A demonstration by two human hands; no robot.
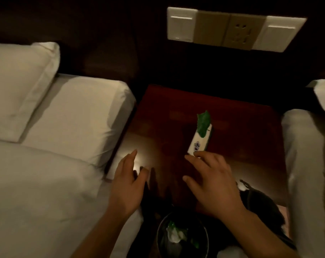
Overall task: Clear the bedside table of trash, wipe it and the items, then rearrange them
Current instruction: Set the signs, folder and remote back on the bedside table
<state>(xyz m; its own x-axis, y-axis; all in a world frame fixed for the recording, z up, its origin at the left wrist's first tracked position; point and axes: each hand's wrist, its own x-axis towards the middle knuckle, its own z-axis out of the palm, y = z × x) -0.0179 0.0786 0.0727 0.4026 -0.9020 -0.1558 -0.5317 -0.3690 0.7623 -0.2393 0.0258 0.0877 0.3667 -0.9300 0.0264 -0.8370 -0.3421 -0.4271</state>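
One view, head camera. Our left hand (127,185) hovers over the desk (158,116), fingers spread, empty. Right hand (212,185), fingers splayed, touches the near end of the tissue box (199,141), likely to shift it for wiping. Trash sits in the bin (182,237) below.
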